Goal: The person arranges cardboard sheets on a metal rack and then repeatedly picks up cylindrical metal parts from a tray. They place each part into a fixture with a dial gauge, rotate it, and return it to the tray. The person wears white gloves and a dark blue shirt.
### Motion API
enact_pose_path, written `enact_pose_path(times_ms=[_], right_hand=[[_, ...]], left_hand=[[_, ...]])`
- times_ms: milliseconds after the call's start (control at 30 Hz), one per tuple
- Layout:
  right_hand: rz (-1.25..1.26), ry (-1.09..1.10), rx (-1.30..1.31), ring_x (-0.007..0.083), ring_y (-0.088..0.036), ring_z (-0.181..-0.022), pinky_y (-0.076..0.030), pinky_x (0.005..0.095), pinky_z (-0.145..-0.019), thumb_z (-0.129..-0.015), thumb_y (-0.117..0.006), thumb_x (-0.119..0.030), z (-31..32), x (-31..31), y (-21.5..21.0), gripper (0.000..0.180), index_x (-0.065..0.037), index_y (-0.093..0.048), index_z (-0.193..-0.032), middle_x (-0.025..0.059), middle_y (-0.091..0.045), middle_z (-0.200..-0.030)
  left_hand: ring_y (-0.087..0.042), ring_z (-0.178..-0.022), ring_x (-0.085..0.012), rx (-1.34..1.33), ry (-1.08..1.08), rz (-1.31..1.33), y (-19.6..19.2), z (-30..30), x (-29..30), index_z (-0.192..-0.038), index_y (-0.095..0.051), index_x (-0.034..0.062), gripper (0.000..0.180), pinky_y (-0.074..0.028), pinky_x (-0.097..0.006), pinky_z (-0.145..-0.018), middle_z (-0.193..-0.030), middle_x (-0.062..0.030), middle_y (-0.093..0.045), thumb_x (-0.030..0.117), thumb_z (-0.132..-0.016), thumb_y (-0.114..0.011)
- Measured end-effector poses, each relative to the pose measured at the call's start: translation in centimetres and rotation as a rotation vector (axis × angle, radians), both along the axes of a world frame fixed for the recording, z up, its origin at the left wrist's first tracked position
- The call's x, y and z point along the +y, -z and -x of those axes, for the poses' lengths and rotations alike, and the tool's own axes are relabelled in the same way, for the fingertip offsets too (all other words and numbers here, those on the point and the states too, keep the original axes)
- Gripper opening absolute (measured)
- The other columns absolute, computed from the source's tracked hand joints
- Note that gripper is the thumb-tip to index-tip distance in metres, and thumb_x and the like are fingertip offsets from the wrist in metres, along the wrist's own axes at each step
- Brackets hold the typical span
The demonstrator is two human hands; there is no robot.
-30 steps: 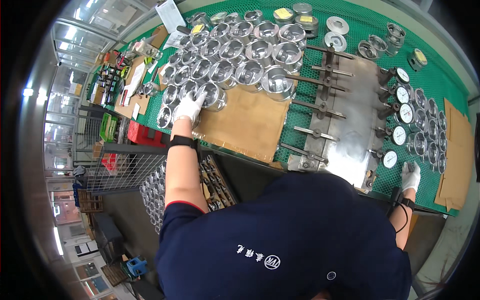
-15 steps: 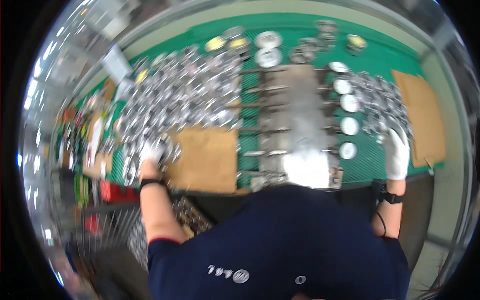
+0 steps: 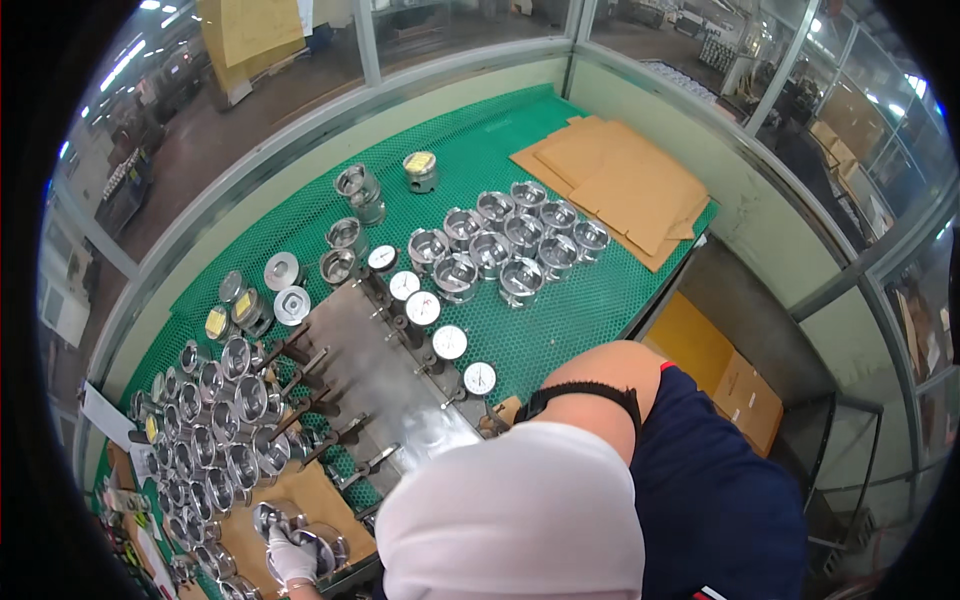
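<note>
My left hand (image 3: 293,560), in a white glove, is low at the left edge of the bench, its fingers closed on a shiny metal piston (image 3: 275,517). A second piston (image 3: 333,540) sits right beside that hand on a brown cardboard sheet (image 3: 248,545). Very close to the camera, my right hand (image 3: 512,510) fills the lower middle, also white-gloved, with a black strap on the wrist; its fingers are hidden. Beyond it lies a metal plate (image 3: 350,345) with a row of white dial gauges (image 3: 449,342) along its right side and rods along its left.
Many pistons (image 3: 203,445) stand in rows at the left. Another group (image 3: 489,252) stands on the green mat (image 3: 580,325) to the right. Cardboard sheets (image 3: 620,175) lie at the far right. A few pistons (image 3: 420,172), some marked yellow, stand at the back. Framed glass panels surround the bench.
The view has swung to the right. My right hand has left the right-hand pistons and come up close to the camera. My left hand is still among pistons at the left.
</note>
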State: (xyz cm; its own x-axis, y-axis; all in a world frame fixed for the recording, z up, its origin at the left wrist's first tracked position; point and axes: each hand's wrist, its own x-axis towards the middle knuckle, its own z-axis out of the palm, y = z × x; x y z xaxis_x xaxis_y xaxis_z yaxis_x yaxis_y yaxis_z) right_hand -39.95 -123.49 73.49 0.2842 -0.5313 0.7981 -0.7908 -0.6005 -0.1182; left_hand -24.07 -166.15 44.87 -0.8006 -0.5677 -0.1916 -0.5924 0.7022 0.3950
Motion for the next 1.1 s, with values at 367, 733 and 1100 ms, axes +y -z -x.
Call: enact_pose_path(times_ms=[367,733,1100], right_hand=[[-0.177,-0.204,-0.127,0.0246,-0.058,-0.062,-0.044,0.0379,-0.054,-0.096,-0.048,-0.036,-0.1,-1.9,0.9,0.035,-0.01,-0.053,-0.073,0.0055,-0.056,-0.074],[-0.162,-0.09,-0.031,0.029,-0.057,-0.054,-0.042,0.0423,-0.045,-0.075,-0.057,-0.043,0.5,-0.4,-0.9,0.03,-0.013,-0.053,-0.071,0.0072,-0.054,-0.07],[-0.102,-0.043,0.023,0.025,-0.057,-0.059,-0.042,0.0382,-0.048,-0.092,-0.044,-0.04,-0.7,-1.3,0.2,0.033,-0.013,-0.055,-0.076,0.0061,-0.052,-0.072]], left_hand=[[-0.063,-0.116,-0.0309,0.137,0.299,-0.068,-1.8,1.1,3.3,-0.134,-0.051,0.0005,0.067,-0.05,-0.036,-0.098,-0.124,-0.0169,-0.062,0.0,-0.07,-0.072],[-0.055,-0.125,-0.0365,0.241,0.074,-0.376,-11.0,2.1,6.1,-0.147,-0.047,0.0062,0.072,-0.041,-0.043,-0.107,-0.139,-0.0151,-0.058,0.024,-0.082,-0.074],[-0.056,-0.125,-0.0349,0.332,0.083,-0.67,-6.9,5.7,9.6,-0.149,-0.043,0.0058,0.071,-0.044,-0.042,-0.105,-0.141,-0.017,-0.057,0.015,-0.084,-0.068]])
